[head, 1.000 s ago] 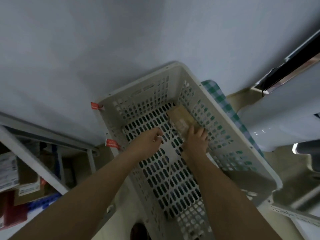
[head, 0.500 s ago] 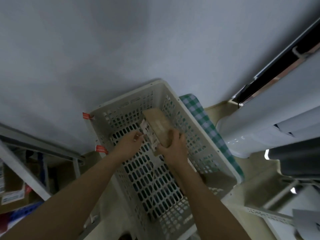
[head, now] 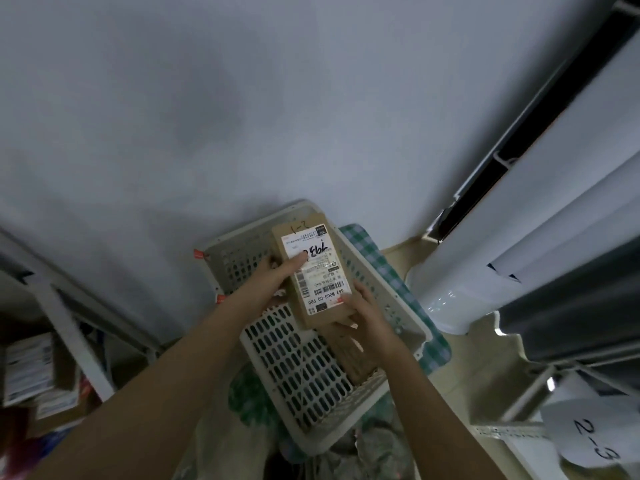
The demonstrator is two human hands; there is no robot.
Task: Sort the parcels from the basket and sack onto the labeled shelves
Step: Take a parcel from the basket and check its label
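Now, parcel (head: 313,275): label up, for reading "1-3".
Left hand (head: 273,277): fingers grasping its 9 o'clock edge.
Right hand (head: 369,315): fingers grasping its 5 o'clock corner, above basket (head: 298,368).

Open space above the basket (head: 398,317), hemmed by wall (head: 242,116), left shelf frame (head: 69,327), right shelving (head: 540,258).

Both hands, left hand (head: 268,284), right hand (head: 369,318), holding labelled parcel (head: 313,271) above basket (head: 298,368)

A parcel storeroom: labelled metal shelving (head: 585,441), stacked parcels (head: 31,368), sorting basket (head: 294,368).
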